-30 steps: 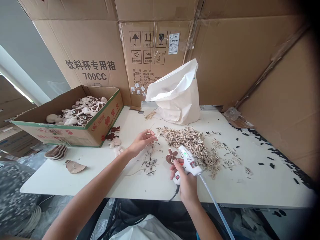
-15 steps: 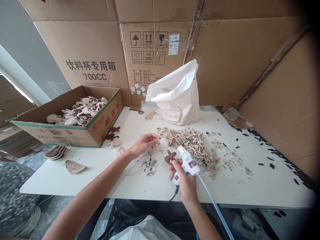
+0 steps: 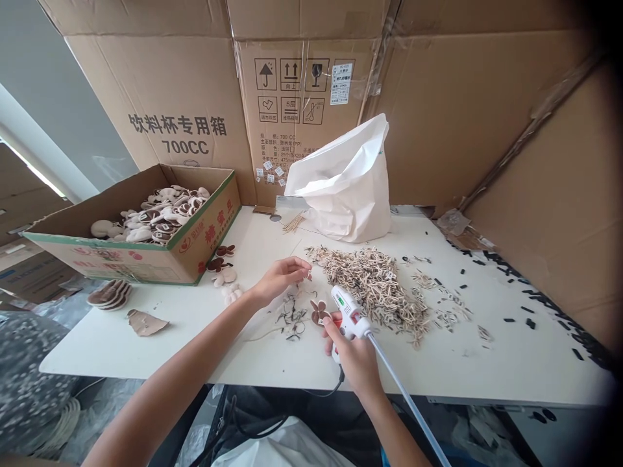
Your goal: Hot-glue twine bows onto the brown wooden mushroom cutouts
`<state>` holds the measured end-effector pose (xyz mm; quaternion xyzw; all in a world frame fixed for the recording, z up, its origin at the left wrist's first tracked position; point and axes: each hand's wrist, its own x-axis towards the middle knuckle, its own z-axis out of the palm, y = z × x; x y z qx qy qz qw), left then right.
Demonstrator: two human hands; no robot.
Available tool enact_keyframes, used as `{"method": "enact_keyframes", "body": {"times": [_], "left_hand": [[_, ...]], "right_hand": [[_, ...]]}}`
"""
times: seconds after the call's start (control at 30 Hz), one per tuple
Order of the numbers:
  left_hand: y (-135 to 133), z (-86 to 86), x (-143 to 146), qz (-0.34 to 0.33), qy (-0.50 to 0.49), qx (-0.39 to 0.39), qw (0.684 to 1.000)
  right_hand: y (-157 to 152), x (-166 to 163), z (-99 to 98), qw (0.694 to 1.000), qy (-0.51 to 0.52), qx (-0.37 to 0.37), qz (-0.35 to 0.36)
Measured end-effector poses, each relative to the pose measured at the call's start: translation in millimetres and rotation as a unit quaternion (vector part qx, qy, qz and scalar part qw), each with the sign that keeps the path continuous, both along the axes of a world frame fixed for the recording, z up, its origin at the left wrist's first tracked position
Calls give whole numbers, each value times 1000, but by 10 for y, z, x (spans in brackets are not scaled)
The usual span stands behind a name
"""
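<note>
My right hand (image 3: 354, 353) is wrapped round a white hot glue gun (image 3: 346, 311) with a clear glue stick out of its back end. The same hand also pinches a small brown petal-shaped felt piece (image 3: 318, 311), just left of the nozzle. Left of the pale pile, my left hand (image 3: 286, 277) is closed in a pinch, with a tiny bit at its fingertips that I cannot make out. The heap of small cream-coloured loop-like pieces (image 3: 370, 279) lies right of that hand. Dark and pale scraps (image 3: 292, 318) are scattered between my hands.
A cardboard box (image 3: 209, 220) of plush pieces stands left, with brown and cream petal pieces (image 3: 224, 279) beside it. Stacked brown pieces (image 3: 111, 294) and a torn cardboard scrap (image 3: 146, 323) lie nearby. A white bag (image 3: 345, 194) stands behind the heap; black bits (image 3: 530, 322) are strewn right.
My right hand has moved a little left with the glue gun and the brown felt piece, nearer my left hand. The left hand has hardly moved.
</note>
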<state>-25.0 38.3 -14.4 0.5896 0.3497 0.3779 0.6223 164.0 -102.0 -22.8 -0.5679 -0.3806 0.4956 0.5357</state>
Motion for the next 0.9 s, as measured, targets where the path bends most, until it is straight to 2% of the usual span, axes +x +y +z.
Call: {"method": "enact_keyframes", "body": {"times": [0.23,0.4,0.7,0.9], "left_hand": [[-42,63,31,-4,3,-1,1000],[-77,108,36,-32,11,3,999],[-222,135,98,-203,-23,1,979],[-335,157,172,-253,-3,26,967]], "right_hand": [[-5,24,-81,1000,-20,13,-2],[12,79,-182,999,5,32,-18],[20,98,-179,997,30,54,-44],[2,92,-141,998,42,41,-36]]}}
